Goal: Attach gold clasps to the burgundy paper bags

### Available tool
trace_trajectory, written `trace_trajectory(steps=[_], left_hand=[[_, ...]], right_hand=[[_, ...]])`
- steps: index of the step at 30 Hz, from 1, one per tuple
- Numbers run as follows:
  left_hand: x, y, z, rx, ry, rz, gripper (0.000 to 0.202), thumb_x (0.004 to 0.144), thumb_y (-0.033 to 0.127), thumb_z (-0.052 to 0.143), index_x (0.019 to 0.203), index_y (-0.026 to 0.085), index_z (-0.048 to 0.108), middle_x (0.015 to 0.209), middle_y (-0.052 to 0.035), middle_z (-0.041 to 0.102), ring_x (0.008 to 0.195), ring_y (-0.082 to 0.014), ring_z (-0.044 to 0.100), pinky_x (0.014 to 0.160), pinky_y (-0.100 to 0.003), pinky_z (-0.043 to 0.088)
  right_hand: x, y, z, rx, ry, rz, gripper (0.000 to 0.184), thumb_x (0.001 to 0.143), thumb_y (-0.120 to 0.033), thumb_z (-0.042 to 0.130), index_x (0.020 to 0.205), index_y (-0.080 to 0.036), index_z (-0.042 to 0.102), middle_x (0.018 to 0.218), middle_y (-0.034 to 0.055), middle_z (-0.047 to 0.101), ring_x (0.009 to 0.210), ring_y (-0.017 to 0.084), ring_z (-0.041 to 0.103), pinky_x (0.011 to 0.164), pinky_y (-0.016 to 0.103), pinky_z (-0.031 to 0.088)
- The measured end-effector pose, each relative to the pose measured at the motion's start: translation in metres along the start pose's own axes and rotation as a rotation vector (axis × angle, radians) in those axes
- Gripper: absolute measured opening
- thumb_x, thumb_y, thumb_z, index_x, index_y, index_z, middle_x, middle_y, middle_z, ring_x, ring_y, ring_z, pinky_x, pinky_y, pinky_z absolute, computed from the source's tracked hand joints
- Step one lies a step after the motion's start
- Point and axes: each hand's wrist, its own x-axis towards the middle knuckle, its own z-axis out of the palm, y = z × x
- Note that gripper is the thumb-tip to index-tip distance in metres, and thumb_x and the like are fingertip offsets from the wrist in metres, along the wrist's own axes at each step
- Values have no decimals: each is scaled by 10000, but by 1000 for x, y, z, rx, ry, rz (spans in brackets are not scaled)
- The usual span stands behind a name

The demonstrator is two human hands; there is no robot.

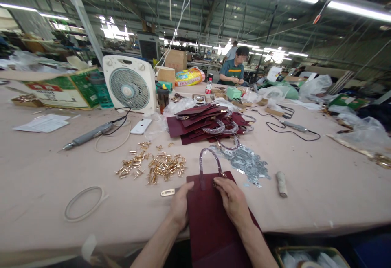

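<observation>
A dark maroon bag panel with a plastic-wrapped loop handle lies over the table's front edge. My left hand grips its left edge, thumb on top and the other fingers hidden beneath. A gold slotted plate sticks out beside that hand. At the handle's right foot, my right hand pinches a small gold metal fitting, mostly covered by the fingertips. Farther back are a heap of gold fittings, a spread of flat grey metal plates and a stack of similar maroon panels.
A white fan, a phone and a grey corded electric screwdriver are at the left. Tape ring lies front left, and a wrapped roll right. Another corded tool lies behind it. A co-worker sits across the table.
</observation>
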Motion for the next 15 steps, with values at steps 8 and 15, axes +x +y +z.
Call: trace_trajectory(steps=[8, 15], left_hand=[[0, -1, 1, 60, 62, 43, 317, 919, 233, 571, 1101, 40, 744, 1042, -185, 817, 981, -319, 795, 959, -441, 617], [-1, -2, 1, 76, 57, 67, 278, 893, 232, 613, 1065, 60, 747, 1038, -176, 819, 969, -318, 797, 954, -435, 618]], right_hand=[[-2, -1, 0, 30, -28, 1, 322, 1047, -211, 536, 1293, -285, 731, 1223, 79, 763, 1151, 227, 719, 1019, 408, 615], [-3, -7, 4, -7, -8, 12, 331, 1052, -195, 524, 1290, -280, 738, 1195, 78, 769, 1137, 225, 726, 1023, 397, 615]])
